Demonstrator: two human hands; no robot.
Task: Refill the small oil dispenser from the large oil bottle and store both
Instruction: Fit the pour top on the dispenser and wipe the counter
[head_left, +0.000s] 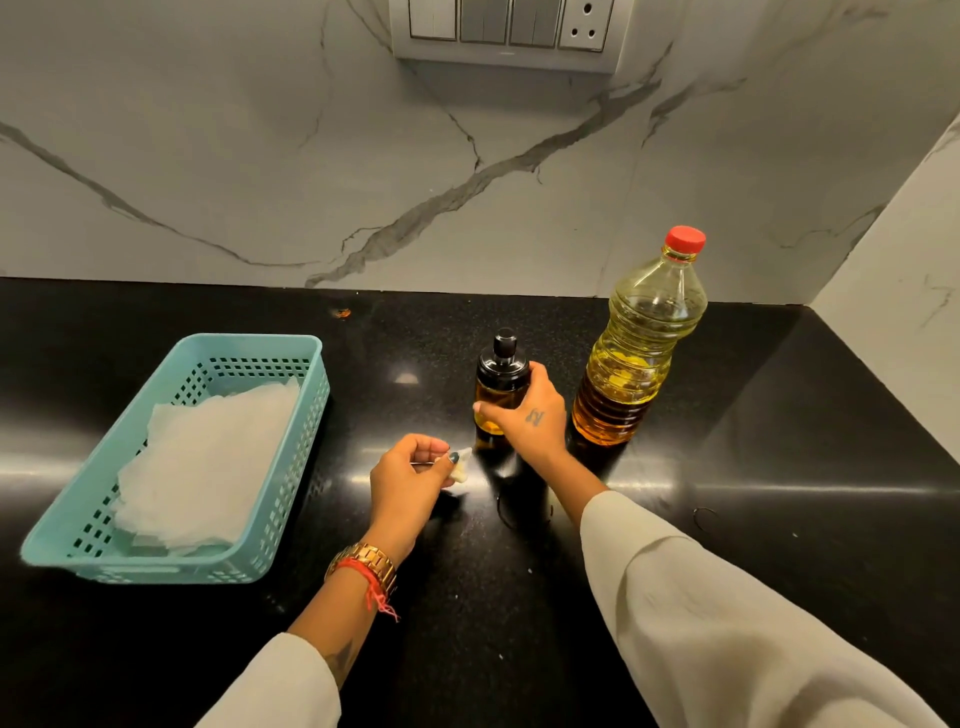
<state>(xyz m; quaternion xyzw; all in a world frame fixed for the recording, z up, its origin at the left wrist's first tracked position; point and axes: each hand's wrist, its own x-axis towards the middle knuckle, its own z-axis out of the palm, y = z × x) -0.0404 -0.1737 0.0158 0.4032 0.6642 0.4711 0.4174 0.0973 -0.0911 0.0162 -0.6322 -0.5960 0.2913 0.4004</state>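
Observation:
The small oil dispenser, glass with a black cap and spout, stands upright on the black counter with amber oil in its lower part. My right hand grips its body from the right side. Just to the right stands the large oil bottle, clear plastic with a red cap screwed on, roughly two-thirds full of yellow oil. My left hand hovers low in front of the dispenser and pinches a small crumpled piece of white tissue between thumb and fingers.
A teal perforated basket holding a stack of white paper napkins sits on the left of the counter. A marble wall runs behind, and a side wall closes the right corner. A switch panel hangs above.

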